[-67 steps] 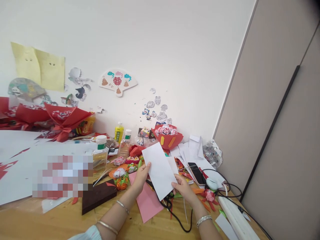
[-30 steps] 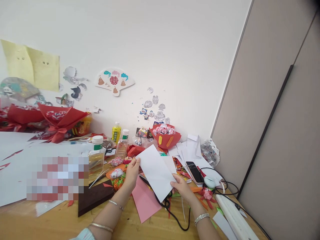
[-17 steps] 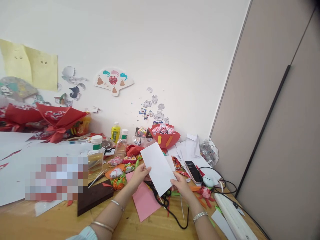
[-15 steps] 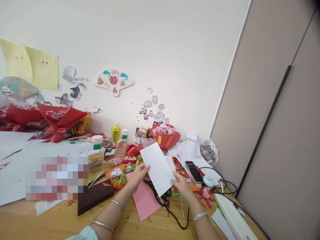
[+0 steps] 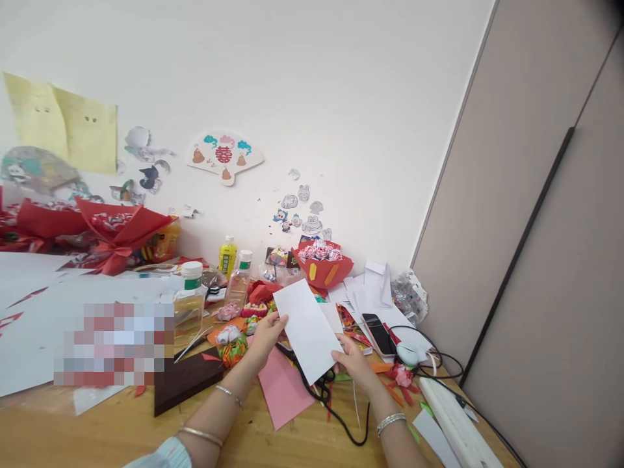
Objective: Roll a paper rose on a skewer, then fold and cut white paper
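Observation:
A white sheet of paper (image 5: 309, 333) is held tilted above the table, between both hands. My left hand (image 5: 267, 335) pinches its left edge, thumb on top and the other fingers mostly hidden. At the lower right corner, my right hand (image 5: 355, 361) grips the sheet with thumb and fingers. Below the sheet lie a pink sheet of paper (image 5: 283, 394) and black-handled scissors (image 5: 324, 386), partly covered. Folded paper flowers (image 5: 233, 352) in orange, green and white sit just left of my left hand.
A dark brown block (image 5: 188, 382) lies at left, near a clear jar (image 5: 189, 305). A phone (image 5: 377, 335), a cabled mouse (image 5: 406, 353) and a white power strip (image 5: 455, 422) are at right. Behind stands a red-wrapped bouquet (image 5: 324, 272).
My left hand has shifted slightly up and left along the sheet's edge. My right hand and the sheet stay almost in place, while the camera view has turned a little.

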`<state>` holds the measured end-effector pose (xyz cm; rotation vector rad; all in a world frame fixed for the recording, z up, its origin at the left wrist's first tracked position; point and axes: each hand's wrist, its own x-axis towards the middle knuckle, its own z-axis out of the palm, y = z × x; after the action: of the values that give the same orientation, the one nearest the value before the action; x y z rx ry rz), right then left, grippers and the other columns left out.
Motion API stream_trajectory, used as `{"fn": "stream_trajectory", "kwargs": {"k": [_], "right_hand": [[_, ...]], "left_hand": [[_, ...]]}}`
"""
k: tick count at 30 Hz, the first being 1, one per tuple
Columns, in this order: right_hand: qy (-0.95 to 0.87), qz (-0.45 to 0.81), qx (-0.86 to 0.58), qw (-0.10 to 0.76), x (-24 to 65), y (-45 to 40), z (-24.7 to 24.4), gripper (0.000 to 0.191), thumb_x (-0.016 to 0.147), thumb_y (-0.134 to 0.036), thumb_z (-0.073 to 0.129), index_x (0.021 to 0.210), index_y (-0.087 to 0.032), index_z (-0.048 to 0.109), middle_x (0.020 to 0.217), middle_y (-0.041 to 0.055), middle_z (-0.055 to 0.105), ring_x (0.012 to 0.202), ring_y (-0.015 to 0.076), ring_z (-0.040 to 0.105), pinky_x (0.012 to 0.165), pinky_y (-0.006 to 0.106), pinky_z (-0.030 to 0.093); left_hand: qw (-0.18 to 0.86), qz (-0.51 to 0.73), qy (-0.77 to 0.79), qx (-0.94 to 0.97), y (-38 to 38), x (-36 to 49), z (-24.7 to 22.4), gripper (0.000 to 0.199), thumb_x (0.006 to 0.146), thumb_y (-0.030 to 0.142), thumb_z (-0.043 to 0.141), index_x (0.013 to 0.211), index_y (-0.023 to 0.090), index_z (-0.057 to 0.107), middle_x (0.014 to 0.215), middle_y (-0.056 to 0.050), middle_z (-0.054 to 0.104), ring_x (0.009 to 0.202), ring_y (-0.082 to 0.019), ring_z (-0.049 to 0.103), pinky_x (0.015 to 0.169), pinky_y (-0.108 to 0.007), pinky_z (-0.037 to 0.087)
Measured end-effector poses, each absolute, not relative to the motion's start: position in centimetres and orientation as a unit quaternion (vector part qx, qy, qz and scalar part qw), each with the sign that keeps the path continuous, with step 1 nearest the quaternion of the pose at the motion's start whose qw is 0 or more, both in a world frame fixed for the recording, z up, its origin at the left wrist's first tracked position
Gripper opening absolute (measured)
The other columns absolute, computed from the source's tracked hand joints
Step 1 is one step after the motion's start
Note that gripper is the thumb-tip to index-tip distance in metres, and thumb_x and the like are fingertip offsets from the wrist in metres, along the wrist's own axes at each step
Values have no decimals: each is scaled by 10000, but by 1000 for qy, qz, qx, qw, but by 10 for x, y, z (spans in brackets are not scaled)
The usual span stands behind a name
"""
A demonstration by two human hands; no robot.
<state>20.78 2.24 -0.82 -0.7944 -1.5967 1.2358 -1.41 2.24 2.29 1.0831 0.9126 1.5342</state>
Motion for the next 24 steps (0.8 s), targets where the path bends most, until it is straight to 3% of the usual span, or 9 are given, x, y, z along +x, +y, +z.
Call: {"fn": "stream_trajectory", "kwargs": {"k": [24], "right_hand": [[-662,531,-303,434,205,18,-5,309,654,-262,626,945,-170,577,715,-22,557,508,91,469,407,194,378]], "left_hand": [[474,676,387,411,22,-20,28,156,747,277,620,810,137,592,647,-23,678,525,-152,629,487,-247,507]]}}
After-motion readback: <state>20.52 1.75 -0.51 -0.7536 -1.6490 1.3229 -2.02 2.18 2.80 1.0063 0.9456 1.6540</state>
